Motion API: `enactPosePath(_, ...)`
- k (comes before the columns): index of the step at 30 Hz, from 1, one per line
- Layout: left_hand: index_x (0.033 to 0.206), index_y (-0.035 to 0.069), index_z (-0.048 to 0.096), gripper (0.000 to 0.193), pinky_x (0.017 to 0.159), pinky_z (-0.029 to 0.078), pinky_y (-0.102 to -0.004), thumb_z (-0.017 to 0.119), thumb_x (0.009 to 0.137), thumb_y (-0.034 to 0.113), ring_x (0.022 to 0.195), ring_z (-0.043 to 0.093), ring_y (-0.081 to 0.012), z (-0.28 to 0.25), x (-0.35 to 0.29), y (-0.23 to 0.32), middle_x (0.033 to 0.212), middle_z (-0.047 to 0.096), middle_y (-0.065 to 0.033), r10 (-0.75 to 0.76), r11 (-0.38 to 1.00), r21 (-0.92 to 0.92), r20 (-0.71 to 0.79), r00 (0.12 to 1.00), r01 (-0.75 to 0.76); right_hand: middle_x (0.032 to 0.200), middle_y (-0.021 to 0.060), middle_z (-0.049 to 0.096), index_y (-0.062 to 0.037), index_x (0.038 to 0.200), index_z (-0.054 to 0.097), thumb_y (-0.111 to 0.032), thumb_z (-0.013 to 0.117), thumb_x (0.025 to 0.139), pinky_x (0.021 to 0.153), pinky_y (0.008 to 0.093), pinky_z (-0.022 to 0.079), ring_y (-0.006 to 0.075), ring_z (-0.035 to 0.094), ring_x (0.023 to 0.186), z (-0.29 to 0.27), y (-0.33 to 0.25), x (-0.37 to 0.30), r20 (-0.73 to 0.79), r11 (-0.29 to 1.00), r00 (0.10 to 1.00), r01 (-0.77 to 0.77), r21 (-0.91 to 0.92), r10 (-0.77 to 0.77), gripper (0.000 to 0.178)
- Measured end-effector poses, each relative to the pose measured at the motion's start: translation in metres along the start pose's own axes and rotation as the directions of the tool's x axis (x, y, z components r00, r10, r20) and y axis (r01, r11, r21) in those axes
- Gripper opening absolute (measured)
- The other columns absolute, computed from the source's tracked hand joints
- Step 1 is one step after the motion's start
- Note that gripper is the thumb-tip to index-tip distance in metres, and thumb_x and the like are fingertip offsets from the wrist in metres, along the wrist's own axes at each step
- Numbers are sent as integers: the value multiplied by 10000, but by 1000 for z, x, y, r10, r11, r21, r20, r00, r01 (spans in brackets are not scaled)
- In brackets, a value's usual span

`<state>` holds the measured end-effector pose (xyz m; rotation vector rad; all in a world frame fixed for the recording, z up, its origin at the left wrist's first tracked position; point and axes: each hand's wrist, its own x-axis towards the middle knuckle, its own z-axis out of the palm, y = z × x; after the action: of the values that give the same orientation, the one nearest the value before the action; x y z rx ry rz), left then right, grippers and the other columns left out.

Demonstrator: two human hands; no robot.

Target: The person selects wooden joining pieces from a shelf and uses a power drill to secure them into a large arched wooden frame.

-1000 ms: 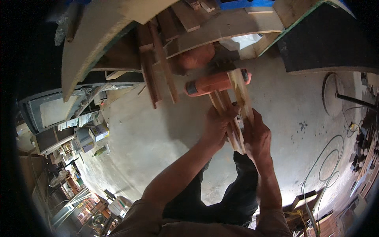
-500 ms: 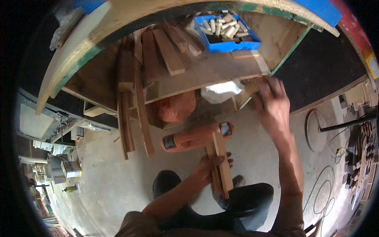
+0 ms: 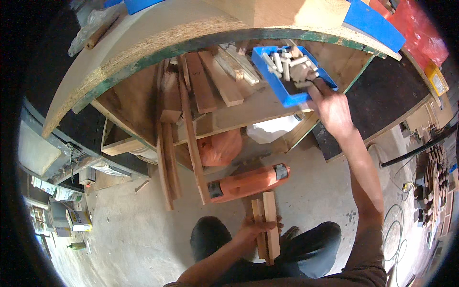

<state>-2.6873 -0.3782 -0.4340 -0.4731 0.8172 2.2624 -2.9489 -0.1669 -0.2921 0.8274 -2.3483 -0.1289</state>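
Note:
My left hand (image 3: pixel 253 232) is closed round a few short, squared wooden strips (image 3: pixel 271 225), held upright above my knees. At the shelf, my right hand (image 3: pixel 330 105) grips the near right corner of a blue plastic tray (image 3: pixel 292 100), its fingers reaching over the rim. Short pale pegs (image 3: pixel 287 67) and a few small wood blocks fill much of the tray, which sits askew with its near edge at the shelf's front. The fingertips inside the tray are partly hidden among the pieces.
Long wooden strips (image 3: pixel 193 143) lie on the shelf (image 3: pixel 258 106), some jutting past its edge. Beneath are a white plastic bag (image 3: pixel 272 129) and a reddish bundle (image 3: pixel 220 148). An orange, black-ended object (image 3: pixel 248 182) is on the floor. The worktop edge (image 3: pixel 191 43) overhangs the shelf.
My right hand has gone from the shelf's front corner to the tray and taken hold of it. The tray has come nearer and turned. My left hand keeps the strips.

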Motion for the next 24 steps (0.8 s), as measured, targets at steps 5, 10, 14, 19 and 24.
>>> enactPosePath(5, 1205, -9, 511, 484, 873, 533, -394, 742, 783, 48, 985, 651, -265, 4, -2, -2, 1082, 643, -144, -93, 994, 56, -35, 995, 95, 879, 120, 572, -60, 870, 535, -137, 687, 762, 583, 381, 524, 285, 628, 727, -25, -14, -54, 76, 1000, 997, 3, 26, -5, 202)
enactPosePath(10, 1174, -25, 547, 428, 852, 540, -380, 735, 800, 64, 958, 657, -254, -4, -2, -7, 1051, 649, -140, -162, 976, 145, -26, 986, 164, 962, 148, 599, -19, 956, 561, -74, 640, 778, 603, 385, 537, 308, 639, 800, -22, -17, -63, 125, 1000, 992, 16, -21, -14, 203)
enactPosePath(14, 1189, -34, 530, 438, 840, 546, -385, 729, 811, 63, 953, 658, -257, -9, -4, -9, 1081, 641, -136, -163, 984, 74, -1, 987, 163, 1032, 171, 606, -12, 990, 567, -46, 599, 757, 669, 373, 559, 312, 651, 845, 4, -8, -37, 14, 991, 1000, 13, -135, -11, 238)
enactPosePath(19, 1183, -31, 522, 428, 843, 544, -390, 721, 812, 48, 959, 656, -271, -12, -14, -3, 1097, 629, -137, -75, 997, 29, 26, 997, 74, 1017, 179, 615, -24, 1042, 609, -94, 641, 753, 742, 410, 530, 337, 636, 850, 23, 23, -26, 124, 995, 992, -25, -95, 37, 299)
enactPosePath(24, 1171, -31, 532, 429, 839, 535, -389, 730, 805, 73, 938, 657, -263, -27, -45, 9, 1035, 649, -137, -46, 999, -1, 3, 999, 46, 970, 221, 662, -11, 1082, 666, -76, 636, 823, 786, 388, 503, 356, 656, 885, -29, -13, 79, 56, 902, 968, -250, 353, 246, 269)
